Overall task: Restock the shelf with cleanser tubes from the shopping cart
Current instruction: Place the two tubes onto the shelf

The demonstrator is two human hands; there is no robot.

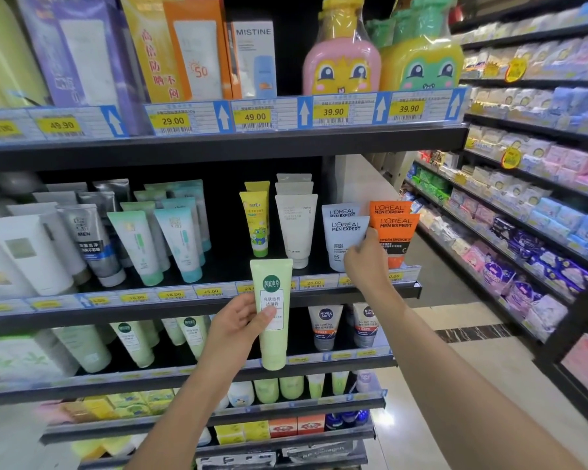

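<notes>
Left hand [239, 323] grips pale-green plastic cleanser tube [272, 313] ready to shelve — right hand [365, 257] pinches pale-blue L'Oreal tube [345, 237] just above it, likely straightening the row.

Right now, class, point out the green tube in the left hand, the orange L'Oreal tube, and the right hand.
green tube [271, 320]: head view, label middle.
orange L'Oreal tube [397, 228]: head view, printed front.
right hand [367, 262]: head view, back of hand.

Head view, close, facing shelf [218, 147]

Matt pale-green plastic cleanser tube [273, 313]; matt black metal shelf [190, 149]; glossy plastic-wrapped character bottles [342, 52]; polished floor [489, 385].
</notes>
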